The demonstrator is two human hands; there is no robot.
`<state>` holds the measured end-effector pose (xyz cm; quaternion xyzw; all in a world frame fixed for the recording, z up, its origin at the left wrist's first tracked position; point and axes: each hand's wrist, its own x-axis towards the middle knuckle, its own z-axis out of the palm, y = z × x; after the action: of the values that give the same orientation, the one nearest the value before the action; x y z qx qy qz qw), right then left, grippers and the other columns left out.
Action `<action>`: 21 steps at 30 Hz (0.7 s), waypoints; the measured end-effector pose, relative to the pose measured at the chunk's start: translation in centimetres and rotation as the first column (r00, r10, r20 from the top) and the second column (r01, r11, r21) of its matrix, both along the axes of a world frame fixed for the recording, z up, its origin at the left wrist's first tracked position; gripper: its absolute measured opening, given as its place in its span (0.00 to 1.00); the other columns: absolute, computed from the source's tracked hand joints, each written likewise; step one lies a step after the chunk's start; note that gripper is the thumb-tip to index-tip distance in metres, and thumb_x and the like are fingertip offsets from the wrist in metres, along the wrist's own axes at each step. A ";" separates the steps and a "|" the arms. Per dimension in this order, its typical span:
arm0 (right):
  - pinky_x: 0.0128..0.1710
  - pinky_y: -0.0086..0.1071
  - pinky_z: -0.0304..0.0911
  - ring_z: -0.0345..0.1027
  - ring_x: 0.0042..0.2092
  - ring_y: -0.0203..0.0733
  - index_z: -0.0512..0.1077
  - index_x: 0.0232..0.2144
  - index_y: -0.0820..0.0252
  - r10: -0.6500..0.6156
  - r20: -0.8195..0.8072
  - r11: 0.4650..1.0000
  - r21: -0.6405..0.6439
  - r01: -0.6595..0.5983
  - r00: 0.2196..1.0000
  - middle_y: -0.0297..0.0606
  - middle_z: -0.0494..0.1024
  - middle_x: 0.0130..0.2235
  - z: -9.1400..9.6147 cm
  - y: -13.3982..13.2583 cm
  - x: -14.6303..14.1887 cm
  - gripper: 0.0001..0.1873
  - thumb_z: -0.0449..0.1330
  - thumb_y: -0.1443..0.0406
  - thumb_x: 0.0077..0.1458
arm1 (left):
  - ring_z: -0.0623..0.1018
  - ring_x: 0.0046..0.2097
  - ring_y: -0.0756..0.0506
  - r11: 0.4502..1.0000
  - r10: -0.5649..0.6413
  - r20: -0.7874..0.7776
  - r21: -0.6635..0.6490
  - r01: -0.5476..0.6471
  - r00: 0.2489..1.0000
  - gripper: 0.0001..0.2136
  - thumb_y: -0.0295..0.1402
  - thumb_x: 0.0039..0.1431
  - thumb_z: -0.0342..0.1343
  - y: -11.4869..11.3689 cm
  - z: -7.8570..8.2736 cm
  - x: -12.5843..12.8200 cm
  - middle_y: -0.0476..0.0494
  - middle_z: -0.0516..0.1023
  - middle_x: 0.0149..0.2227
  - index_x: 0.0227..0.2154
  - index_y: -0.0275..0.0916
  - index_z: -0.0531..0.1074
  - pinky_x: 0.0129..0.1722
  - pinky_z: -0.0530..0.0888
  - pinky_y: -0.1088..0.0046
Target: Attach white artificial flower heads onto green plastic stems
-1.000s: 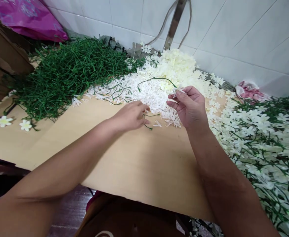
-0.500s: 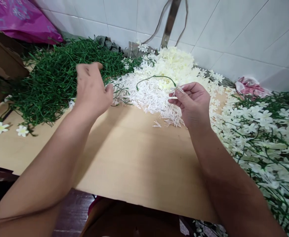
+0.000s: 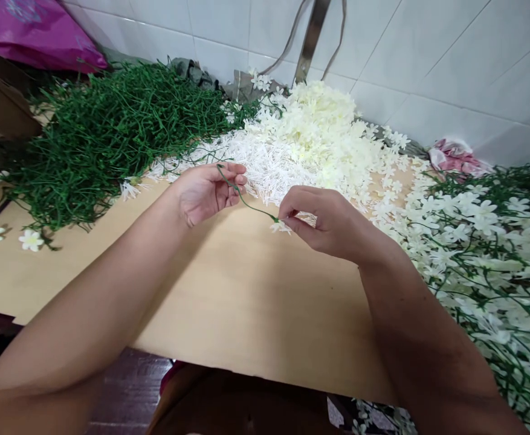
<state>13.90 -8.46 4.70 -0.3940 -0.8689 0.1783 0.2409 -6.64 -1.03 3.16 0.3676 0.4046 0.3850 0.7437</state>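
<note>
A thin green artificial flower stem (image 3: 252,207) stretches between my two hands in the head view. My left hand (image 3: 210,192) is closed around the stem with curled fingers, palm turned up. At the other end of the stem, my right hand (image 3: 326,219) pinches beside a small white flower (image 3: 281,227); its fingertips partly hide the flower. Behind the hands lie a heap of white stamens (image 3: 269,160) and a heap of cream petals (image 3: 323,121). A pile of green stems (image 3: 124,121) is beyond my left hand.
Finished white flowers on stems (image 3: 477,260) are massed at the right. Two loose flowers lie at the left, one of them a yellow-centred flower (image 3: 31,240). A cardboard box (image 3: 2,96), a purple bag (image 3: 38,33), a pink-and-white cloth (image 3: 457,156) and a tiled wall (image 3: 405,54) border the table (image 3: 246,290).
My left hand has come from the green pile toward the middle and now grips the stem. My right hand has turned and moved down, bringing the stem and white flower nearer.
</note>
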 end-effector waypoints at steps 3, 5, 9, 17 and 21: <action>0.30 0.28 0.52 0.59 0.29 0.32 0.65 0.26 0.60 -0.002 0.138 0.999 -0.036 0.007 0.990 0.35 0.70 0.29 0.0 0.0 0.0 0.08 0.50 0.73 0.53 | 0.70 0.24 0.53 0.999 0.029 -0.005 0.017 -0.029 1.000 0.05 0.22 0.50 0.47 0.1 0.2 -0.2 0.50 0.66 0.20 0.26 0.36 0.66 0.28 0.67 0.75; 0.29 0.28 0.50 0.58 0.29 0.32 0.65 0.26 0.60 -0.022 0.192 0.998 -0.058 0.034 0.981 0.34 0.70 0.28 -0.2 0.1 0.0 0.08 0.50 0.73 0.53 | 0.65 0.21 0.54 0.999 0.032 -0.008 0.032 -0.032 0.999 0.07 0.23 0.52 0.45 0.0 0.2 -0.1 0.51 0.61 0.17 0.25 0.36 0.67 0.25 0.65 0.76; 0.31 0.28 0.52 0.60 0.31 0.34 0.65 0.30 0.61 -0.061 0.238 0.989 -0.113 0.090 0.969 0.36 0.71 0.32 -1.2 0.6 0.3 0.03 0.53 0.71 0.52 | 0.57 0.19 0.56 0.999 0.020 -0.068 0.030 -0.018 0.997 0.10 0.23 0.58 0.43 -0.5 -0.1 0.7 0.54 0.55 0.17 0.26 0.35 0.67 0.20 0.58 0.79; 0.38 0.33 0.55 0.64 0.42 0.46 0.70 0.34 0.64 -0.147 0.482 0.968 -0.109 0.226 0.864 0.47 0.72 0.39 -3.8 1.9 1.0 0.09 0.54 0.74 0.49 | 0.69 0.24 0.54 0.969 -0.245 -0.067 0.022 0.247 0.967 0.07 0.27 0.58 0.53 -1.0 -1.5 1.4 0.50 0.65 0.20 0.30 0.30 0.74 0.27 0.67 0.78; 0.34 0.31 0.54 0.64 0.36 0.41 0.70 0.31 0.62 -0.209 0.467 0.948 -0.120 0.296 0.859 0.43 0.73 0.36 -3.6 2.3 1.4 0.09 0.52 0.75 0.50 | 0.72 0.26 0.52 0.942 -0.331 -0.079 0.026 0.333 0.940 0.06 0.29 0.55 0.57 -1.0 -2.0 1.2 0.47 0.70 0.22 0.31 0.30 0.76 0.29 0.69 0.77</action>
<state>15.31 -6.19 1.12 -0.5562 -0.8206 0.1302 0.0174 -5.40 -2.01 1.20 0.4587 0.3564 0.2481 0.7753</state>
